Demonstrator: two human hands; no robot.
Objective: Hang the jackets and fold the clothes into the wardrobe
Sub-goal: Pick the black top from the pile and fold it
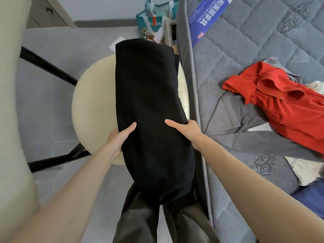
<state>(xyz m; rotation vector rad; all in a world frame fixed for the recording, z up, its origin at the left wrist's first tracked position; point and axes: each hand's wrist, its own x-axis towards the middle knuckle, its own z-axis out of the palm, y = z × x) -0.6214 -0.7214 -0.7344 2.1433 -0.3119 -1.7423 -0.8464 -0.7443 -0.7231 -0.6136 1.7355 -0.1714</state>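
While both hands hold it, a folded black garment (150, 102) stretches through the middle of the frame, from the person's legs at the bottom up toward the top centre. The left hand (119, 137) grips its left edge with the thumb lying on top of the cloth and the fingers hidden beneath. The right hand (188, 130) grips the opposite edge the same way, thumb on top and fingers tucked under. The garment lies over a round cream stool (94, 95) left of centre; whether it rests on the seat or hangs just above it cannot be told.

Along the right side of the frame runs a grey quilted mattress (254, 41) with a blue label (206, 20) near the top. On the mattress, at the right edge, a red garment (284, 109) lies crumpled on top of a spread grey garment (245, 123). A white cloth (305, 171) and a dark blue cloth (310, 199) lie below them at lower right. A teal shopping bag (152, 23) stands at the top centre, beside the mattress. Dark trousers (140, 221) fill the bottom centre, above a grey floor (52, 102).
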